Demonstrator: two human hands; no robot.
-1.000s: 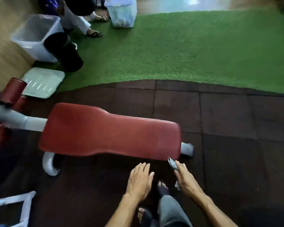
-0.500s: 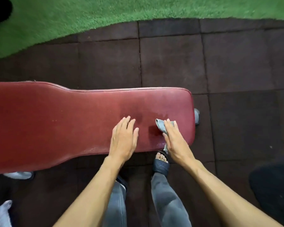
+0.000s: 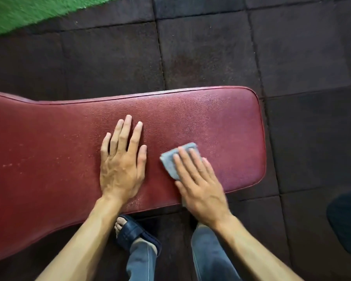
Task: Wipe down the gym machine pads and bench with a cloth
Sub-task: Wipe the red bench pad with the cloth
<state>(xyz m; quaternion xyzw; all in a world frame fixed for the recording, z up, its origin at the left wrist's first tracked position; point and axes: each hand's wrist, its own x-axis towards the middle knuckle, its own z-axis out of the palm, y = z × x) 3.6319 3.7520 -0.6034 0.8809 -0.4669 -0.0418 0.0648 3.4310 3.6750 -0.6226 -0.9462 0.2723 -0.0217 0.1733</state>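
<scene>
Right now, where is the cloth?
In the head view, the grey cloth lies on the red bench near its right end, pressed under the right hand.

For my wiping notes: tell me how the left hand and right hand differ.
The left hand lies bare on the red bench pad; the right hand presses a grey cloth onto it. The left hand's fingers are spread; the right hand's lie close together. Both are flat, palm down.

Red padded bench on dark floor tiles, grey cloth on bench
</scene>
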